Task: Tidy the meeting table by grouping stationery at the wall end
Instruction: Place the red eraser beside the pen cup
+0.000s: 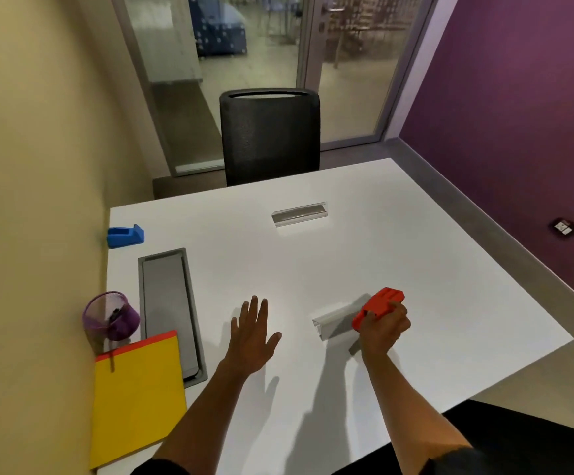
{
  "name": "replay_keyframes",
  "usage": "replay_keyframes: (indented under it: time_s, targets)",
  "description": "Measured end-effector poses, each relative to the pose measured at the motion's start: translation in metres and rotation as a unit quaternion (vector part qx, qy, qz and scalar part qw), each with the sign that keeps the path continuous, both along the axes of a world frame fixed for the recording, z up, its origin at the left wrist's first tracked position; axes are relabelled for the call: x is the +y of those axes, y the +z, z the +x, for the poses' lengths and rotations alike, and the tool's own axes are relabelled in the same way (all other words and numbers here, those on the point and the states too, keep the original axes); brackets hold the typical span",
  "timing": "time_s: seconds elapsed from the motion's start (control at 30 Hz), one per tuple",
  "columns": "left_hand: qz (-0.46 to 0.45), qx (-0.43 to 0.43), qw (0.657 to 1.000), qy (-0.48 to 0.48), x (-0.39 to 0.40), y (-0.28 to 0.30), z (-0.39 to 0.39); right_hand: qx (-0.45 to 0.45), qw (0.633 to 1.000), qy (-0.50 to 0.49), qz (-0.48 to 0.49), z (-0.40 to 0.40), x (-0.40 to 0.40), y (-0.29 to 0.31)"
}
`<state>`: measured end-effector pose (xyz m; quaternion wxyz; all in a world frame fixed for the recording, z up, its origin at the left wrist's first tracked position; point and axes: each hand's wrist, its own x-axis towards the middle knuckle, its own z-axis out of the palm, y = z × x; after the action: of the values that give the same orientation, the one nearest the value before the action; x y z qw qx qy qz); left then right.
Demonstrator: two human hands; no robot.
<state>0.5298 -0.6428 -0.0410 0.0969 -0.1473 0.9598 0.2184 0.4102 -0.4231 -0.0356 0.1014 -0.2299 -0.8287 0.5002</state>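
Observation:
My right hand [383, 325] is closed around a red stapler-like item [378, 306], held just above the white table [364, 255] at its right side. A clear plastic sign holder [333, 322] lies right beside it to the left. My left hand [253, 334] hovers flat over the table's middle, fingers spread, holding nothing. By the cream wall on the left are a blue tape dispenser [125, 236], a purple mesh pen cup [110, 318] and a yellow notepad [138, 395] with a red top edge. A second clear sign holder [300, 214] lies farther back.
A grey cable hatch [169, 310] is set into the table near the wall side. A black mesh chair [270, 135] stands at the far edge before a glass door. A purple wall runs along the right, with a floor socket [564, 228] below it.

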Motion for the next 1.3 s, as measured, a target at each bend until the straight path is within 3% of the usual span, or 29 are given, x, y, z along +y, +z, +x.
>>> replay_keyframes:
  time_s: [0.37, 0.5, 0.73, 1.3]
  targets:
    - [0.014, 0.021, 0.997, 0.078, -0.07, 0.02, 0.032, -0.006, 0.982, 0.158, -0.103, 0.003, -0.129, 0.018]
    - [-0.015, 0.016, 0.993, 0.112, -0.098, 0.017, 0.054, -0.028, 0.965, 0.23, -0.123, 0.011, -0.179, 0.016]
    - [0.014, -0.015, 0.985, 0.172, -0.124, -0.001, 0.074, -0.072, 0.934, 0.322, -0.139, 0.029, -0.253, 0.005]
    - [0.021, -0.052, 0.976, 0.21, -0.166, -0.058, 0.039, -0.131, 0.893, 0.411, -0.125, 0.012, -0.368, -0.036]
